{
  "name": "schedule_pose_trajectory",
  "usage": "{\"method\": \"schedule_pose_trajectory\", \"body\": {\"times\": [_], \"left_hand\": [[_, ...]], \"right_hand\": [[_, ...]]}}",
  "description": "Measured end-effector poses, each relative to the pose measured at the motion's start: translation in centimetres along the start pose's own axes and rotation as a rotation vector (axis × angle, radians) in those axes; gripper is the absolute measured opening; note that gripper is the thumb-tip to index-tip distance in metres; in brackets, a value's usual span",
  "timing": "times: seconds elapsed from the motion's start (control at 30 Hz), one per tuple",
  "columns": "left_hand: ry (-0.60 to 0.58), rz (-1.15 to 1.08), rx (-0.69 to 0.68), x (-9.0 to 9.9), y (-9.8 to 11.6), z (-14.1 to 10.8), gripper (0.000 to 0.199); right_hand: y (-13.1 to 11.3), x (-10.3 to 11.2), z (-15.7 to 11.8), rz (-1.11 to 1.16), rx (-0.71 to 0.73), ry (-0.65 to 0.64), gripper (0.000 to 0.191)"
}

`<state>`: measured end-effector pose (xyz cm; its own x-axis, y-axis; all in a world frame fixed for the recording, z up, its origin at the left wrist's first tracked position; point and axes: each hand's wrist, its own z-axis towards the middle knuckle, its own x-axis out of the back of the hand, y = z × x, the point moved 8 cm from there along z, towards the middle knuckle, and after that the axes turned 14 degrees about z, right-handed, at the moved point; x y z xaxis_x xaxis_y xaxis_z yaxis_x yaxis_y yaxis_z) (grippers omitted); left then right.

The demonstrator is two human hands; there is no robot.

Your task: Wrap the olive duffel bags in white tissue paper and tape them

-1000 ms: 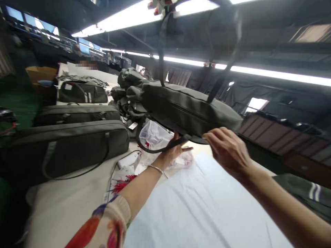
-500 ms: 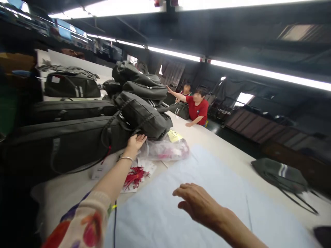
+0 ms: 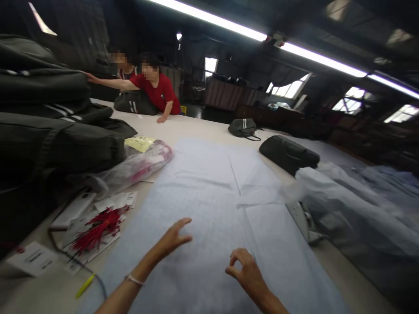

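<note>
Pale blue-white sheet (image 3: 209, 192), wide, lightly creased, spread flat along the middle of a cream table (image 3: 199, 125), beneath and beyond both hands. Left hand (image 3: 179, 233), above the near part of the sheet: empty, thumb and fingers parted wide, with a light bracelet (image 3: 135, 280) at the wrist. Right hand (image 3: 233, 267), also over the sheet and well apart from the left: empty, fingers curled, thumb and forefinger bent into a nearly closed loop with a narrow gap. Contact between either hand and the sheet: impossible to tell. Left of the sheet: bundle of red strings (image 3: 101, 229), lying on white papers (image 3: 118, 201); white box-like item (image 3: 73, 211), just beside; printed white tag (image 3: 34, 259); dark cord (image 3: 78, 261), with a bright yellow piece (image 3: 85, 285) on it. Farther up on the same side: clear plastic bag (image 3: 131, 170), pinkish red within, yellow label (image 3: 140, 144) at its upper edge, near a high pile of dark bags (image 3: 42, 100), some with paired white stripes. To the right: crumpled translucent plastic (image 3: 350, 200); dark bag (image 3: 290, 153), lying near it; smaller striped bag (image 3: 242, 126), farther off. At the far side: person in a red shirt (image 3: 163, 92), one arm stretched to the pile, other hand on the table; second person (image 3: 122, 65), partly hidden; another striped bag (image 3: 133, 103), in front of both.
</note>
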<state>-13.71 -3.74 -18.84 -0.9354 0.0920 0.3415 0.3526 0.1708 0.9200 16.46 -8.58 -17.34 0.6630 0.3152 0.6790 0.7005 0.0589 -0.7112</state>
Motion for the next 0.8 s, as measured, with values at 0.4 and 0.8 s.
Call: {"method": "schedule_pose_trajectory", "body": {"times": [0.4, 0.8], "left_hand": [[-0.436, 1.291, -0.635, -15.3, -4.2, -3.3, 0.088], [-0.383, 1.099, -0.647, -13.2, -0.2, -2.1, 0.042]], "right_hand": [[6.1, -7.1, -3.3, -0.244, 0.277, -0.007, 0.079], [-0.4, 0.4, -0.8, -0.037, 0.289, -0.012, 0.021]]}}
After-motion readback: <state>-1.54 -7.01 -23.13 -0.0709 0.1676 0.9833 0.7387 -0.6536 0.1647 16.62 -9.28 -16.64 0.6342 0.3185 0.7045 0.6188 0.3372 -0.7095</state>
